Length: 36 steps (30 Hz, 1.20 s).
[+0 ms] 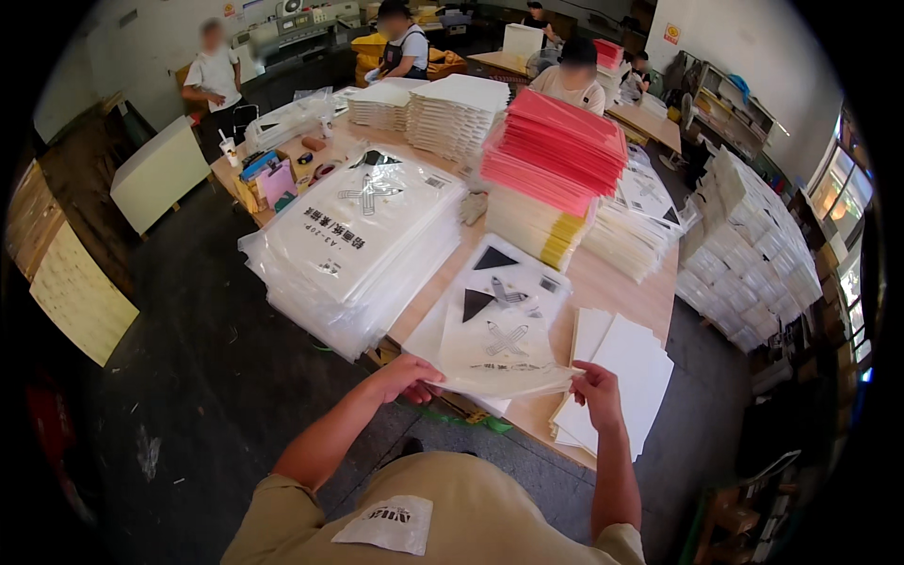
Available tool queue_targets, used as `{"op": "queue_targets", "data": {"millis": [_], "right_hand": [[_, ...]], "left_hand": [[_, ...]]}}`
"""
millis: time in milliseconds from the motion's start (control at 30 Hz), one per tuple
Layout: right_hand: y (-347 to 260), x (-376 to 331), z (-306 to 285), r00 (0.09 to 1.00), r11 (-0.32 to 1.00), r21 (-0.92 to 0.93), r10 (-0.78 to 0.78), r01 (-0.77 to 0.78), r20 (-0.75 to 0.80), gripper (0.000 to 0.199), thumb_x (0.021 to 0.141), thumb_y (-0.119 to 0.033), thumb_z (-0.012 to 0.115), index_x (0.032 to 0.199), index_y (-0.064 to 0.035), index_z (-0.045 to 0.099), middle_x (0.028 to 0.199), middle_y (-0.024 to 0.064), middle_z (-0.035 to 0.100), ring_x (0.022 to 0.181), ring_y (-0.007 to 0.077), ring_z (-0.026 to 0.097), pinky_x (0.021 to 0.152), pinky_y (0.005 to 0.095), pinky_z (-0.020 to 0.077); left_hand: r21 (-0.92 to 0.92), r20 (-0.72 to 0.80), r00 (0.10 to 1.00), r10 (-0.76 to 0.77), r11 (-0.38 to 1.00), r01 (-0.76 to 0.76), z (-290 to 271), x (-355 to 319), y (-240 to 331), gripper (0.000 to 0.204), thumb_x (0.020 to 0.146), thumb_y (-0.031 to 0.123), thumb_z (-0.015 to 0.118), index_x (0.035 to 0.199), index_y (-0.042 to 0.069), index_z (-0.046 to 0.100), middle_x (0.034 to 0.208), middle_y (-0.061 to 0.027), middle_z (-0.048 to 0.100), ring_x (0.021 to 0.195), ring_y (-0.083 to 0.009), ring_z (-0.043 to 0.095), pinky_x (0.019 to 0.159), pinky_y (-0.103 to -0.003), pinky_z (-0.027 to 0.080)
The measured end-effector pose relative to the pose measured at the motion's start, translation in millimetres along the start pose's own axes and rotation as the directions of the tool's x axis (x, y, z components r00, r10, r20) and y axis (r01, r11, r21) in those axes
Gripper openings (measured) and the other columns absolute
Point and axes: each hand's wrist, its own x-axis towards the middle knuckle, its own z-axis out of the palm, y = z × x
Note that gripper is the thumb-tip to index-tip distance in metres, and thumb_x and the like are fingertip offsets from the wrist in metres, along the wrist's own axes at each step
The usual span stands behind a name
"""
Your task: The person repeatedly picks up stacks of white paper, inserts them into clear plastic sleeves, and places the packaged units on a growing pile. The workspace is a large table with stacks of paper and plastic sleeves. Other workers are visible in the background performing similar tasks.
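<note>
A clear printed plastic bag (507, 347) with pencil drawings on it lies at the table's near edge, over another similar bag (523, 273). My left hand (407, 379) pinches its near left corner. At the near right corner, my right hand (597, 391) is closed on the same bag, and the edge sags between the two. Whether paper sits inside the bag is hard to make out. Just right of my right hand lies a loose stack of white paper sheets (626, 377). Left of the bag rises a tall pile of packed printed bags (372, 235).
Pink-red sheets (556, 146) are piled high on pale stacks at mid-table. White paper stacks (457, 104) stand behind. A box of tools (273, 179) and a drink cup (229, 149) sit at the left. A wrapped pallet stack (749, 250) stands right; several people are further back.
</note>
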Motion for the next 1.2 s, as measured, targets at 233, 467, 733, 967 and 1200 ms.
{"op": "queue_targets", "data": {"millis": [233, 467, 733, 967, 1200], "right_hand": [[-69, 48, -8, 0.994, 0.979, -0.175, -0.098, 0.104, 0.041, 0.023, 0.086, 0.001, 0.063, 0.107, 0.001, 0.069, 0.063, -0.0003, 0.059, 0.054, 0.0071, 0.052, 0.049, 0.0225, 0.04], [-190, 106, -42, 0.911, 0.585, -0.738, -0.402, 0.335, 0.095, 0.018, 0.084, -0.015, 0.064, 0.087, 0.0024, 0.07, 0.064, 0.0085, 0.061, 0.057, 0.0151, 0.057, 0.055, 0.0343, 0.0457], [-295, 102, -28, 0.891, 0.505, -0.769, -0.414, 0.393, 0.183, 0.014, 0.083, -0.01, 0.068, 0.083, 0.0044, 0.067, 0.065, 0.0029, 0.06, 0.055, 0.0085, 0.053, 0.048, 0.0254, 0.0407], [-295, 105, -40, 0.923, 0.579, -0.728, -0.323, 0.367, 0.209, 0.011, 0.083, -0.007, 0.066, 0.085, 0.0036, 0.068, 0.069, 0.0024, 0.061, 0.058, 0.0077, 0.053, 0.052, 0.0241, 0.043], [-306, 88, -23, 0.917, 0.729, -0.56, -0.352, 0.394, 0.187, 0.013, 0.084, -0.01, 0.071, 0.089, 0.0008, 0.068, 0.073, 0.001, 0.061, 0.063, 0.0073, 0.054, 0.056, 0.0224, 0.0438]], "left_hand": [[0.136, -0.051, 0.998, -0.024, 0.99, 0.031, -5, -5, 59, 0.026, 0.096, 0.026, 0.057, 0.109, 0.004, 0.058, 0.088, -0.0168, 0.071, 0.057, -0.02, 0.067, 0.047, -0.028, 0.052], [0.557, -0.225, 0.911, 0.346, 0.813, -0.171, -1, -28, 203, 0.017, 0.097, 0.024, 0.053, 0.099, 0.007, 0.054, 0.063, -0.0092, 0.062, 0.043, -0.0138, 0.055, 0.037, -0.028, 0.041], [0.597, -0.209, 0.849, 0.485, 0.751, -0.282, 1, -87, 283, 0.023, 0.097, 0.024, 0.055, 0.085, 0.005, 0.059, 0.056, -0.0012, 0.052, 0.039, -0.0059, 0.041, 0.035, -0.022, 0.028], [0.72, -0.28, 0.736, 0.617, 0.642, -0.264, 12, -71, 284, 0.024, 0.098, 0.025, 0.056, 0.089, 0.003, 0.061, 0.06, -0.0007, 0.053, 0.049, -0.0071, 0.044, 0.043, -0.024, 0.035], [0.934, -0.011, 0.5, 0.866, 0.188, -0.305, -5, -34, 246, 0.035, 0.09, 0.035, 0.066, 0.098, 0.001, 0.065, 0.083, -0.0089, 0.068, 0.076, -0.0227, 0.063, 0.072, -0.034, 0.05]]}}
